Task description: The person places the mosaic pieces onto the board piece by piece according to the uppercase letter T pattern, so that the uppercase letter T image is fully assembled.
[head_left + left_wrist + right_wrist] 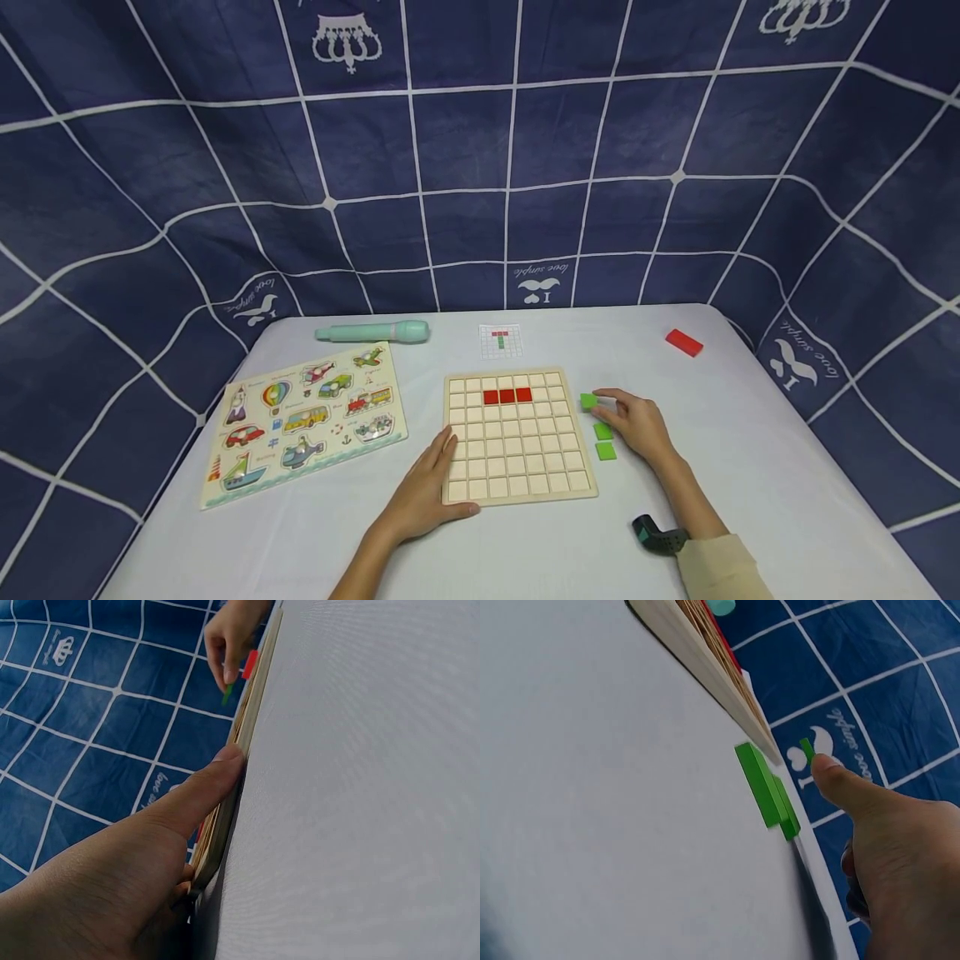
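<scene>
Fingers of the right hand pinch a green square tile just beside the right edge of the wooden grid board. Two more green tiles lie near that hand. The left hand has its thumb spread wide from the fingers, which lie along the board's left edge while the thumb touches the near edge. Three red tiles sit side by side in the second row from the far edge. Beyond the board lies a pattern card, with a red block farther right on the desk and a picture puzzle board to the left
</scene>
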Available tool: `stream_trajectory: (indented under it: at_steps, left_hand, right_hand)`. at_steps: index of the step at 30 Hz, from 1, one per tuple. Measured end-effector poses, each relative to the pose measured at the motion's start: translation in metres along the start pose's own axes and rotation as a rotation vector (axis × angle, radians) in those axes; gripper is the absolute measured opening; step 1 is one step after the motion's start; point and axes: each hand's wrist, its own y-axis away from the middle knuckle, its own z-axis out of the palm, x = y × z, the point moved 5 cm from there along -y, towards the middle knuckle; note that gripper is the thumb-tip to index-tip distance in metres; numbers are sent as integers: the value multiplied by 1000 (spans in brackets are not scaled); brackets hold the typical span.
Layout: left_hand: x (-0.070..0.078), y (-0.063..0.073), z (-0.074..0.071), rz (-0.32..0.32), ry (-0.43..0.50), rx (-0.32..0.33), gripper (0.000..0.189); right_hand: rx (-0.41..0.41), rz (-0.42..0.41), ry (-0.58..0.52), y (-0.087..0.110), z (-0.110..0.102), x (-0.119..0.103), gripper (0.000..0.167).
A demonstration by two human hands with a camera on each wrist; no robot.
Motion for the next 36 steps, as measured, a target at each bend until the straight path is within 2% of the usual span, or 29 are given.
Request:
stream_trajectory:
  at_steps: [7,16,23,30,36]
  left_hand:
    - [0,1,0,-4,3,-2,109]
    - [0,3,-3,-9,18,-3,109]
    - [-1,3,-2,-16,10,-9,109]
    - [0,2,-2,-3,7,1,108]
    - [0,1,-1,-2,13,3,108]
  right_hand:
    - [-13,-65,-6,-1,13,-17,34]
    - [-67,-142,-58,-5,41,-55,31]
    - [-92,-183,-43,-7,62,-82,31]
    - [-82,-189,-43,-13,76,-95,33]
    - [-83,-171,-31,-16,81,-95,32]
